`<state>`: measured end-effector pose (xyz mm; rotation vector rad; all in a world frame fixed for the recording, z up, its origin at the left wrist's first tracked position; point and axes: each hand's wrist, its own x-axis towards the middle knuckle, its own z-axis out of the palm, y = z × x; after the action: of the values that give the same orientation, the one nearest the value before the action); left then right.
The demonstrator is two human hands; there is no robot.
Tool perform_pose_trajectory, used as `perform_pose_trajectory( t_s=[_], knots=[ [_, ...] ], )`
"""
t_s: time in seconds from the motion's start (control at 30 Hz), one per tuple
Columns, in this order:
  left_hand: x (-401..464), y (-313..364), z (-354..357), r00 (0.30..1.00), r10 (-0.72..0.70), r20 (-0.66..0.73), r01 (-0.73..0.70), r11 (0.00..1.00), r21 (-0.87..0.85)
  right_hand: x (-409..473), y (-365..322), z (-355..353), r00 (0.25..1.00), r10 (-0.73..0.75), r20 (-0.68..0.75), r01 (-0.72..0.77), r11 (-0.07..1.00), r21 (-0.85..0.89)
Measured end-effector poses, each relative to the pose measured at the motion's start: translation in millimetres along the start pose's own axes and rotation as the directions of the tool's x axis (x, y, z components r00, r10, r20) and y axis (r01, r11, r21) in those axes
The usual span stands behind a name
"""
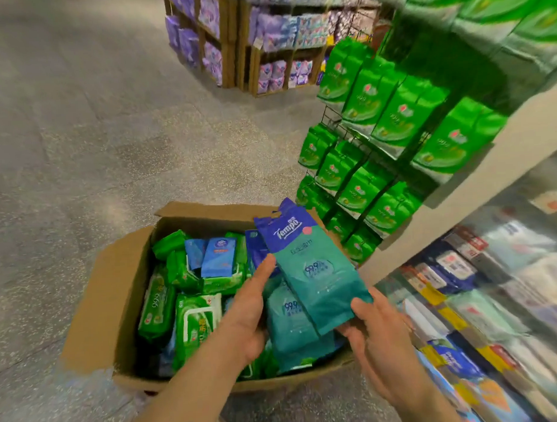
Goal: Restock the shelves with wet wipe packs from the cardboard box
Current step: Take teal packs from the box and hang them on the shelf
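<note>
A wide stretch of speckled grey floor [78,123] lies open to the left and ahead. On the right the shelves [478,185] run along the frame edge, their pale end panel slanting down toward the cardboard box [116,298]; the lower shelf rows hold blurred blue and white packs. A wire rack [340,126] fixed to that end panel carries hanging green packs [390,118] in rows, the lowest ones just beside the box's far right corner. Farther off, a wooden display [234,54] of purple packs stands well apart across the floor.

The box sits on the floor with its flaps spread outward, the left flap lying wide. Inside it green, blue and teal wipe packs are piled.

Above the box's right half, both hands hold teal wet wipe packs with blue tops. The right hand [379,336] pinches the bottom corner of the upper teal pack [307,266], thumb on its face. The left hand [246,309] grips the left edge of the second teal pack [290,324] underneath, thumb along its side.
</note>
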<state>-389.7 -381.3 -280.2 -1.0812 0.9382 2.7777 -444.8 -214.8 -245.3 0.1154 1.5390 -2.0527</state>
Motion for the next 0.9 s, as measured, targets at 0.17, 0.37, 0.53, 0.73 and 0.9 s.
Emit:
perform_pose_trajectory(
  t_s=[0.17, 0.37, 0.53, 0.73, 0.9],
  knots=[
    [8.3, -18.6, 46.0, 0.995, 0.094, 0.019, -0.094, 0.996, 0.000, -12.7, -32.4, -49.6, 0.994, -0.050, 0.102, 0.101, 0.790, -0.604],
    [12.0, -52.3, 120.6, 0.987, 0.093, 0.130, -0.108, 0.988, 0.110, -38.9, -64.3, -125.5, 0.999, -0.052, 0.006, 0.041, 0.688, -0.725],
    [2.9, -88.6, 193.7, 0.971, 0.041, 0.234, -0.103, 0.960, 0.260, -48.1, -94.1, -191.8, 0.978, 0.079, -0.191, -0.132, 0.950, -0.284],
    [-16.6, -144.3, 279.2, 0.939, -0.018, 0.344, -0.121, 0.918, 0.378, -74.6, -151.4, -248.4, 0.991, -0.056, -0.121, 0.035, 0.985, -0.169],
    [-26.7, -184.2, 335.8, 0.916, -0.048, 0.399, -0.131, 0.903, 0.409, -97.2, -187.8, -293.2, 0.977, -0.075, -0.201, 0.040, 0.984, -0.172]
  ],
)
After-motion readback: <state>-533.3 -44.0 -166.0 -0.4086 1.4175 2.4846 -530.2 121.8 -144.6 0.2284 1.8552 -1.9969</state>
